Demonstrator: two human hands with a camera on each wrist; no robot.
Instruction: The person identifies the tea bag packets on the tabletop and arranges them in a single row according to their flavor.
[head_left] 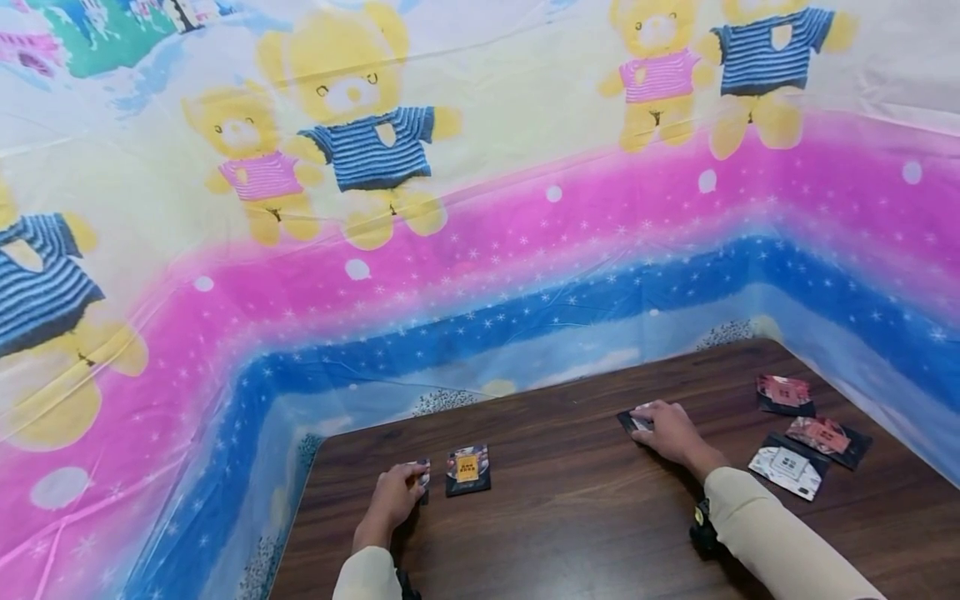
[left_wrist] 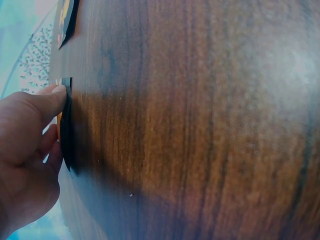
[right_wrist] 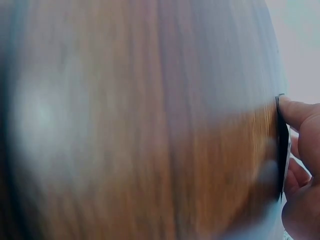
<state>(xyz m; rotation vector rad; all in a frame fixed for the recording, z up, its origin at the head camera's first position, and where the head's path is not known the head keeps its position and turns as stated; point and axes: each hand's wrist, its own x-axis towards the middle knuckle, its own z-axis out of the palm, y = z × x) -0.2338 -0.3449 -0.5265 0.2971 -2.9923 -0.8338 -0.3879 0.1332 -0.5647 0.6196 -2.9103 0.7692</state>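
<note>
On the left of the table, my left hand (head_left: 397, 493) holds a small flat sachet (head_left: 425, 478), mostly covered by the fingers. Its dark edge shows in the left wrist view, with the thumb against it. Just right of that hand lies a black sachet with an orange label (head_left: 467, 469). Farther right, near the table's back edge, my right hand (head_left: 672, 431) grips a black and white sachet (head_left: 628, 422) between thumb and fingers. In the right wrist view the sachet (right_wrist: 283, 150) appears edge-on, with the thumb at its upper end.
Two red and black sachets (head_left: 784, 394) and a white and black sachet (head_left: 789, 465) lie close together at the right of the brown wooden table (head_left: 540, 517). A cloth curtain printed with bears (head_left: 450, 317) hangs along the table's back and sides.
</note>
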